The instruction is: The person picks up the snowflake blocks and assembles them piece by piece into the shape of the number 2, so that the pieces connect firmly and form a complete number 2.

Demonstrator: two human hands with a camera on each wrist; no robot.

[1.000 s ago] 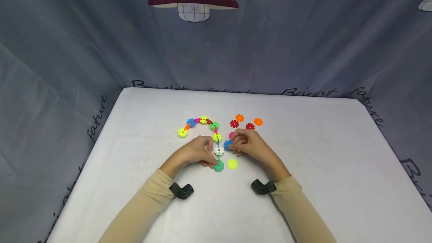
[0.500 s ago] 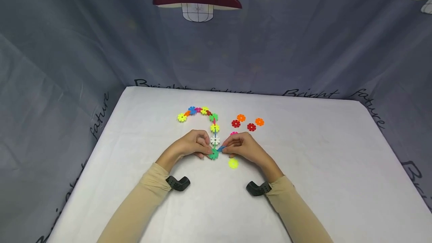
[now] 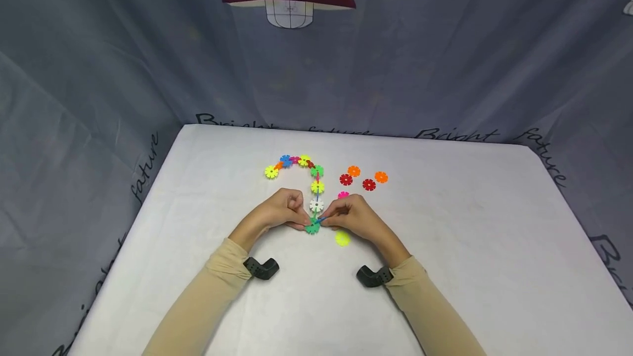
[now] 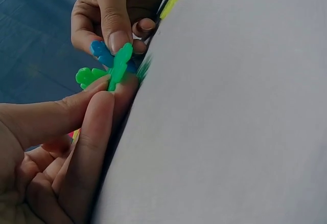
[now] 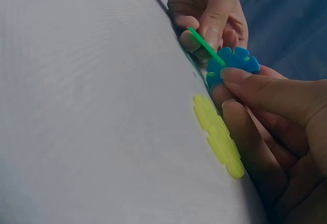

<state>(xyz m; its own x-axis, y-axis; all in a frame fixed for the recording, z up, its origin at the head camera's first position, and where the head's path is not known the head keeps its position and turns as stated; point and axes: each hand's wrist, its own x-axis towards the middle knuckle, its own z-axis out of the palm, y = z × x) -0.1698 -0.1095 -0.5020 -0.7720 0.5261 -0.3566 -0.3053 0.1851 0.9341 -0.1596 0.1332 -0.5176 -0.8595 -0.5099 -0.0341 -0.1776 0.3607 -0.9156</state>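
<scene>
Over the surface (image 3: 475, 246), a green disc (image 3: 312, 229) is pinched by the left hand (image 3: 283, 210), a blue disc (image 5: 236, 59) by the right hand (image 3: 357, 217).

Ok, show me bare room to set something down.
Bare table lies right of the orange discs, left of the chain, and between the sleeves. It's crowded around the left hand and right hand, where chain, blue disc and loose yellow disc sit close.
</scene>
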